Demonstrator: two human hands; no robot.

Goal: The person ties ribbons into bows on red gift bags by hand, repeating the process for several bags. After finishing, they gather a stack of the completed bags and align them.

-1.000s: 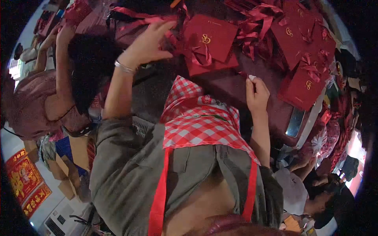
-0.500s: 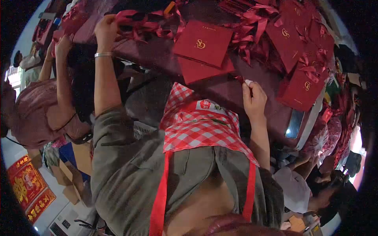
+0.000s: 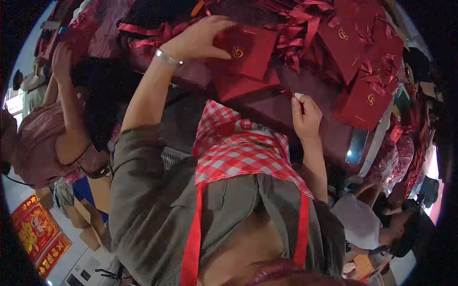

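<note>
My left hand (image 3: 202, 40), with a silver bracelet at the wrist, reaches across the upper left edge of a dark red card folder (image 3: 257, 52) with a gold monogram. Its fingers are spread, the thumb over the monogram's side. Beneath that folder a second red folder (image 3: 248, 86) sticks out toward me. To the right, my right hand (image 3: 307, 114) is closed in a pinch by the lower folder's corner. A short dark red ribbon (image 3: 286, 92) runs from its fingertips toward the folder, and a small white piece (image 3: 298, 96) shows there.
Loose red ribbons (image 3: 143, 35) lie at the upper left of the dark red table (image 3: 272, 112). More monogrammed folders with ribbons (image 3: 369, 97) are piled at right, near a phone (image 3: 357, 145). Another person (image 3: 52, 138) works at left; someone in white (image 3: 355, 221) is at lower right.
My left hand has left the ribbons at the upper left and moved right, over the top folder, fingers spreading. My right hand stays in nearly the same place, still pinching.
</note>
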